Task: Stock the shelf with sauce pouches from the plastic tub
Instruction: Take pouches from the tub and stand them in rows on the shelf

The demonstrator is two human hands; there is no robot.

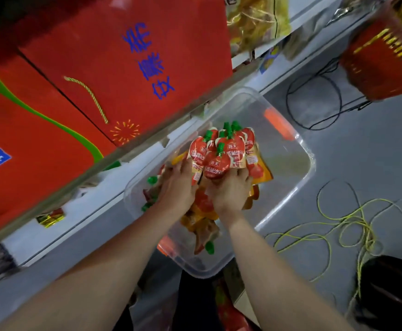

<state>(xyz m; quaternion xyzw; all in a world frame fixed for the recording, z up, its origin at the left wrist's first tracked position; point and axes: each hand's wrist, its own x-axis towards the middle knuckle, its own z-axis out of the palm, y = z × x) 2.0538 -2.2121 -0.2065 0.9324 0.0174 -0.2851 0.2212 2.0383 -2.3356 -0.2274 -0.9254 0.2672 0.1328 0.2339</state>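
looks like the left hand (178,185) and right hand (231,191) both have their grip wrapped round one fat bunch of sauce pouches (219,155), caps toward 12 o'clock, just over the plastic tub (311,161), probably so the lot reaches the shelf (75,211) at 9 o'clock in one trip.

We noted red gift boxes (123,68) overhead, with a black cable (313,128) and yellow cord (366,225) lying loose on the grey floor (367,158).
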